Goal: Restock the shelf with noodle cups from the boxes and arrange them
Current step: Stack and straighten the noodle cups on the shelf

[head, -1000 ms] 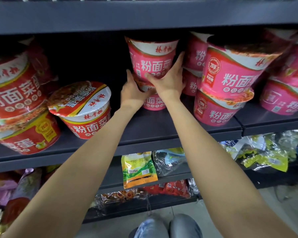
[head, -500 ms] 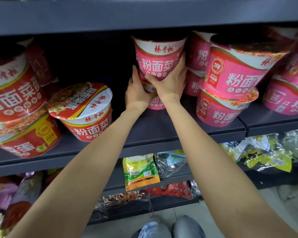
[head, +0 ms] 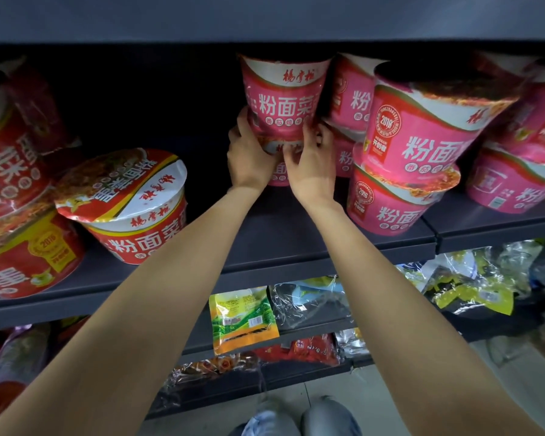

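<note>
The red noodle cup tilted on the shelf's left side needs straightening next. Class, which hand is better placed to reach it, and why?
Probably the left hand. It is nearer the red noodle cup, while the right hand would have to cross over. Both currently rest at the stacked pink cups.

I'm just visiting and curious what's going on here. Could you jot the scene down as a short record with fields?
place: dark shop shelf
activity: stacking noodle cups
left hand: holds the lower part of the upper pink cup
right hand: fingers curled at that cup's base
beneath it: lower pink cup, mostly hidden by the hands
right neighbours: pink two-cup stack
left neighbours: tilted red cup
shelf below: snack packets
</note>
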A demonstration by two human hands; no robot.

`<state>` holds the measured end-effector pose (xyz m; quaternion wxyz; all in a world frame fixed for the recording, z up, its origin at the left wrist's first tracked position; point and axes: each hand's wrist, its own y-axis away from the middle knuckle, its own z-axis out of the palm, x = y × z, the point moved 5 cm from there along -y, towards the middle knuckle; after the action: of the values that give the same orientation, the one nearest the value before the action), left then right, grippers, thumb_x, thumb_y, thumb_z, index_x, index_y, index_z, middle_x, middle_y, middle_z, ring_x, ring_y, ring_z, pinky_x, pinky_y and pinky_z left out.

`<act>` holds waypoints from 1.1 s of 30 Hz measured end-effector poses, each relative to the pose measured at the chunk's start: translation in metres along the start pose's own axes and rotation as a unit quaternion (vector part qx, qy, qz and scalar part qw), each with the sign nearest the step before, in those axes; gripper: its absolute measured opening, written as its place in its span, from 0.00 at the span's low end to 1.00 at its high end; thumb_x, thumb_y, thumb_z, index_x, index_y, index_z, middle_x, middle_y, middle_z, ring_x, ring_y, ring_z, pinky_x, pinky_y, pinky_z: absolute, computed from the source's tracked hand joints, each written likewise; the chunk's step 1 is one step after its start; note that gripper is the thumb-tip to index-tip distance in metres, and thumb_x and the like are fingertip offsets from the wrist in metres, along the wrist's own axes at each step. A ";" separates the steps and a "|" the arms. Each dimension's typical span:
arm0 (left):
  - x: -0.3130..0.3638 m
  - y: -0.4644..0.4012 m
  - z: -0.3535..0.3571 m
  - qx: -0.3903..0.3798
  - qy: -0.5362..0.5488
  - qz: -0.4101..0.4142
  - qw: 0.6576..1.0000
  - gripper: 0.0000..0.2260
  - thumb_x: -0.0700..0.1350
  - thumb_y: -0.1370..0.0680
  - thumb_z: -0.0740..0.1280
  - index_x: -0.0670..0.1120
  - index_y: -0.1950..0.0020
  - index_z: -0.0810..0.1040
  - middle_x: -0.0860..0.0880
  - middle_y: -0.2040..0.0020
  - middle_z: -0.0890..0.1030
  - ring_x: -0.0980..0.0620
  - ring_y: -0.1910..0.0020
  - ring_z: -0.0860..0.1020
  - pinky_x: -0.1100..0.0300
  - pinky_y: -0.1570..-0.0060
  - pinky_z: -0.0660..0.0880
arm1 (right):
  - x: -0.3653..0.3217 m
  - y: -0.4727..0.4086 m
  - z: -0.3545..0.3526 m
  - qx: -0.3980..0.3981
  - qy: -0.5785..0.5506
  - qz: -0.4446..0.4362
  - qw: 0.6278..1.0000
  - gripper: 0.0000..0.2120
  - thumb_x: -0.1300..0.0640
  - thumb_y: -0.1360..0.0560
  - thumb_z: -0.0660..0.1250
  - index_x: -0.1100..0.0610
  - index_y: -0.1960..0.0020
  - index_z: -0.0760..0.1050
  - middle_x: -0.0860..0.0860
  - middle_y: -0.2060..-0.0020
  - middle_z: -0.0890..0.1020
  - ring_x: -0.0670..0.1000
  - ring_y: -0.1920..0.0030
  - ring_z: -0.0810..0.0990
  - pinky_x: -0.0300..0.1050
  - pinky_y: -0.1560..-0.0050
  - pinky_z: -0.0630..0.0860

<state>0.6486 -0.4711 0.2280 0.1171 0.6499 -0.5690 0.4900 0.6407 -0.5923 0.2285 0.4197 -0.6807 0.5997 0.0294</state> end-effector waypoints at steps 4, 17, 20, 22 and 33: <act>-0.003 -0.007 0.005 -0.002 0.005 -0.003 1.000 0.42 0.53 0.29 0.73 0.48 0.22 0.52 0.39 0.30 0.65 0.40 0.35 0.72 0.51 0.41 0.72 | 0.002 -0.002 0.001 -0.072 -0.014 -0.010 0.997 0.27 0.52 0.20 0.60 0.60 0.24 0.59 0.58 0.25 0.57 0.56 0.26 0.59 0.47 0.31 0.63; 0.004 0.009 -0.001 -0.091 -0.032 -0.001 0.995 0.34 0.49 0.24 0.67 0.47 0.22 0.55 0.40 0.25 0.62 0.42 0.28 0.63 0.54 0.35 0.67 | 0.003 0.008 -0.002 -0.122 -0.089 -0.028 0.988 0.28 0.56 0.20 0.62 0.60 0.24 0.58 0.59 0.24 0.56 0.56 0.25 0.58 0.42 0.28 0.55; 0.023 0.052 -0.050 -0.181 -0.120 0.058 0.974 0.24 0.43 0.22 0.62 0.46 0.26 0.63 0.42 0.31 0.71 0.45 0.35 0.72 0.60 0.41 0.68 | -0.011 0.030 -0.014 -0.049 -0.132 -0.076 0.987 0.22 0.61 0.25 0.62 0.64 0.32 0.70 0.64 0.33 0.69 0.62 0.34 0.70 0.44 0.32 0.65; 0.028 0.093 -0.101 -0.138 -0.157 0.121 0.970 0.21 0.41 0.22 0.64 0.47 0.28 0.68 0.44 0.33 0.73 0.46 0.38 0.74 0.59 0.41 0.69 | -0.028 0.052 -0.022 -0.042 -0.154 -0.086 0.984 0.19 0.63 0.26 0.62 0.62 0.36 0.74 0.61 0.37 0.73 0.59 0.38 0.73 0.37 0.38 0.66; -0.063 0.142 -0.244 0.052 -0.313 0.183 0.931 0.21 0.44 0.25 0.68 0.42 0.32 0.73 0.43 0.35 0.75 0.41 0.37 0.72 0.49 0.37 0.69 | -0.141 0.137 0.010 -0.177 -0.208 -0.178 0.945 0.24 0.57 0.25 0.69 0.54 0.30 0.68 0.55 0.29 0.64 0.54 0.30 0.66 0.49 0.35 0.71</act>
<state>0.4126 -0.3051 0.2418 -0.1924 0.6603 -0.6594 0.3036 0.4908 -0.4651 0.2253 0.4063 -0.8183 0.3533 0.2013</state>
